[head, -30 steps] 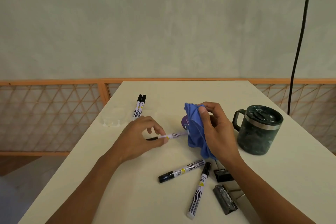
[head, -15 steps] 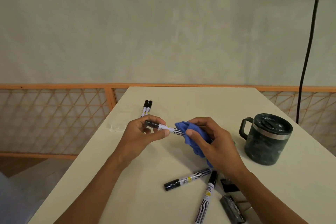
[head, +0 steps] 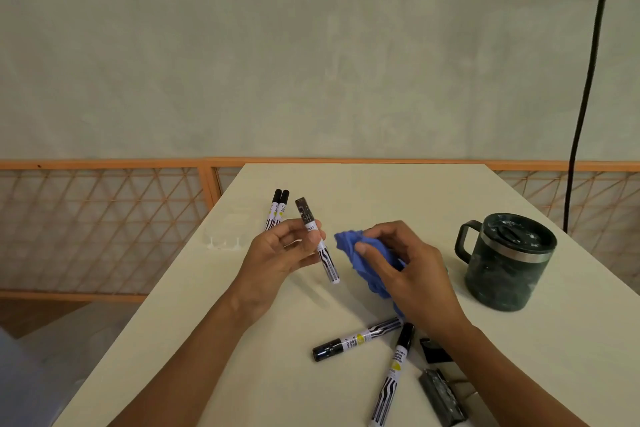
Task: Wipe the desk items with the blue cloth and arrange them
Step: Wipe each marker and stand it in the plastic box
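My left hand [head: 277,255] pinches a black-and-white marker [head: 317,239] above the cream desk [head: 363,191], cap end pointing up and away. My right hand [head: 405,267] grips the crumpled blue cloth [head: 360,253] just right of that marker, a small gap between them. Two markers [head: 278,210] lie side by side at the far left. Two more markers [head: 356,339] [head: 393,373] lie loose near the front, crossing close to my right wrist.
A dark green lidded mug [head: 504,260] stands at the right. Two black binder clips [head: 434,350] [head: 441,395] lie by my right forearm. A small clear holder [head: 225,241] sits near the left edge. An orange lattice railing [head: 104,218] runs behind; a black cable [head: 585,80] hangs at right.
The marker has come out of the cloth and my left hand has tilted it more upright. My right hand with the cloth has drawn a little to the right.
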